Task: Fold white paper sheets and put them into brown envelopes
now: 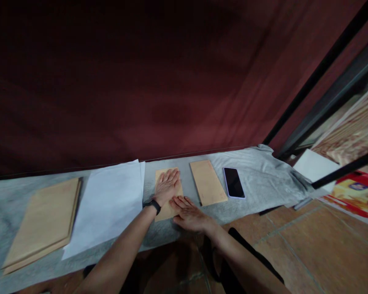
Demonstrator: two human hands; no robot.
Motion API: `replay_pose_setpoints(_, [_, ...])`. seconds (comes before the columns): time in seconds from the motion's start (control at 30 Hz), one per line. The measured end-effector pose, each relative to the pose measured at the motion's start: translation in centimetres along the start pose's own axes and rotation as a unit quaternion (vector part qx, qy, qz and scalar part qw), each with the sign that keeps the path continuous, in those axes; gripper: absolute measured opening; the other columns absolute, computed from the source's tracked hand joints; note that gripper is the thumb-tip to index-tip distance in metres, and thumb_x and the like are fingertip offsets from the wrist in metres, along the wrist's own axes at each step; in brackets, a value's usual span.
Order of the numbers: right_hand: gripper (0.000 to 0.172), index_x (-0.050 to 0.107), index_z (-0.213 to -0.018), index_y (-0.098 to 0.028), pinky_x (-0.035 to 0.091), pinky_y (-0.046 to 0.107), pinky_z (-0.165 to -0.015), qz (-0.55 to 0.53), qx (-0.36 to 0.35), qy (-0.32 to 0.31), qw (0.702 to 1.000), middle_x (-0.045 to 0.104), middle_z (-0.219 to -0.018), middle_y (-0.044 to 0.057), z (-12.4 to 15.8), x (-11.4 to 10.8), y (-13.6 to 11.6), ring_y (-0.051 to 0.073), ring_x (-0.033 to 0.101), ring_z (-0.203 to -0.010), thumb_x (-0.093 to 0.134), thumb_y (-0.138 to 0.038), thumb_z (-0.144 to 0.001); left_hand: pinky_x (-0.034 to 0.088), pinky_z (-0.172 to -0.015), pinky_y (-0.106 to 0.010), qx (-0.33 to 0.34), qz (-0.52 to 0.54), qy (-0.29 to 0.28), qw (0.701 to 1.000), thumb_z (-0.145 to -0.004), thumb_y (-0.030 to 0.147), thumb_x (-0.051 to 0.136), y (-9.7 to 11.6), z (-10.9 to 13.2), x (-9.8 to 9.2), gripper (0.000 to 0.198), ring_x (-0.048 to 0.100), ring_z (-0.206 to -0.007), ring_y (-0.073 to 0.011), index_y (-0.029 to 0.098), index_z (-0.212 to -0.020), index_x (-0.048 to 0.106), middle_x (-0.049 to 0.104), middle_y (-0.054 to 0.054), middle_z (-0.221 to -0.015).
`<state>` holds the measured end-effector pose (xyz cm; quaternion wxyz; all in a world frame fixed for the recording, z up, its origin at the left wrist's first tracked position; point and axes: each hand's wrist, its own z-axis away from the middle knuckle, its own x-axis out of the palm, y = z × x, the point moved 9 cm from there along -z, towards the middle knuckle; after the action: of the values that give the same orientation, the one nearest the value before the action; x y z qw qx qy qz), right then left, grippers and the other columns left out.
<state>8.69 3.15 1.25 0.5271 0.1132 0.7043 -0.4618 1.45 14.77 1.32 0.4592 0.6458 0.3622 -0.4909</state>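
Under my two hands a small brown paper envelope (162,215) lies flat on a grey cloth. My left hand (167,187), with a dark watch at the wrist, rests palm down on its upper part, fingers stretched out. Lower down, my right hand (188,213) lies flat with its fingers over the envelope's right edge. Just to the right is another brown envelope (208,182), touched by neither hand. White paper sheets (110,204) are stacked to the left of my left hand. Both palms hide part of the envelope beneath them.
Larger brown envelopes (46,216) lie in a pile at the far left. A phone (234,182) with a dark screen sits at the right on the grey cloth (263,179). Behind rises a dark red panel (171,90); black metal bars (319,77) slant at the right.
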Motion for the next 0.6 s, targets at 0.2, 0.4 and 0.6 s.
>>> replay_pose_setpoints(0.2, [0.042, 0.064, -0.128, -0.029, 0.027, 0.042, -0.118, -0.141, -0.033, -0.025, 0.989, 0.057, -0.141, 0.001, 0.4, -1.5, 0.2, 0.019, 0.047, -0.136, 0.057, -0.021, -0.088, 0.007, -0.122, -0.046, 0.018, 0.018, -0.022, 0.999, -0.1, 0.038, 0.027, 0.3, 3.9, 0.2, 0.053, 0.016, -0.151, -0.0209, 0.033, -0.152, 0.033, 0.031, 0.004, -0.16])
replay_pose_setpoints(0.4, [0.023, 0.078, -0.098, -0.028, 0.051, 0.035, -0.093, -0.337, -0.065, 0.004, 0.939, 0.077, -0.103, 0.0, 1.0, -3.5, -0.1, 0.02, 0.07, -0.099, 0.057, -0.029, -0.088, 0.01, -0.122, -0.048, 0.03, 0.03, -0.041, 0.998, -0.1, 0.034, 0.029, 1.3, 7.8, 0.1, 0.052, 0.017, -0.151, -0.0224, 0.03, -0.151, 0.035, 0.03, 0.001, -0.16])
replay_pose_setpoints(0.6, [0.024, 0.077, -0.087, -0.024, 0.054, 0.031, -0.076, -0.337, -0.019, 0.079, 0.938, 0.076, -0.083, -0.001, 0.4, -4.5, 1.3, 0.018, 0.07, -0.077, 0.056, -0.034, -0.091, 0.009, -0.122, -0.048, 0.052, 0.044, -0.062, 0.996, -0.102, 0.038, 0.028, 2.3, 11.9, -0.1, 0.051, 0.015, -0.151, -0.0216, 0.031, -0.152, 0.033, 0.026, 0.0, -0.161])
